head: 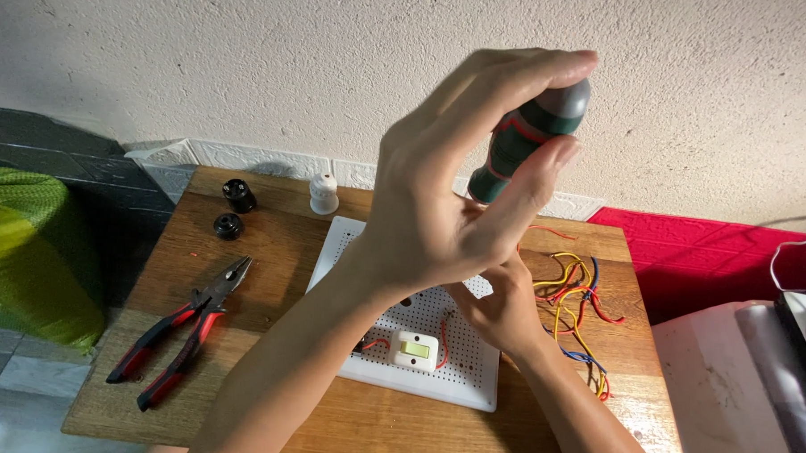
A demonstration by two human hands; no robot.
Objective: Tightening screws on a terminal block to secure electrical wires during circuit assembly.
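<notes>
My left hand (439,210) is raised above the table, with fingers and thumb closed on the dark green handle of a screwdriver (527,137) that points down. The shaft is hidden behind the hand. Below it, my right hand (507,315) rests on a white perforated board (451,389), fingers curled near where the shaft comes down; what they pinch is hidden. A small white switch (415,350) with red wires sits on the board's near side.
Loose red, yellow and blue wires (579,295) lie right of the board on the wooden table (267,275). Red-handled pliers (185,330) lie at left. Two black lamp holders (234,210) and a white one (324,194) stand at the back. A white appliance (728,390) is at right.
</notes>
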